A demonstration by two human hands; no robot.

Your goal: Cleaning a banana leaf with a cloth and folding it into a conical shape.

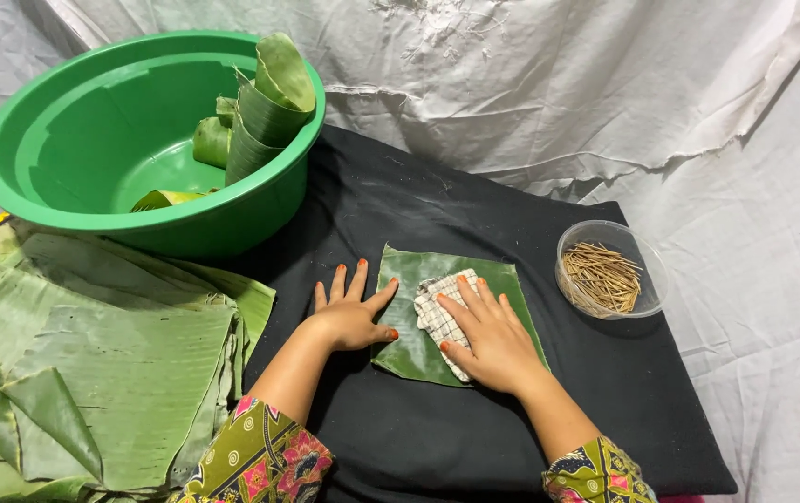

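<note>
My right hand (pixel 493 345), fingers flat, wipes a leaf piece (pixel 418 321) with a checked cloth (pixel 435 312); left hand (pixel 351 312), fingers spread, pins its edge. A stack of unwiped leaves (pixel 92 354) waits.

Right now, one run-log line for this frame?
left hand: pinning leaf piece edge | right hand: pressing checked cloth on leaf | surface: black mat | nearby: stick cup

basin (pixel 92 140) left, cup (pixel 610 270) right (leaf (pixel 418 326) between)
</note>
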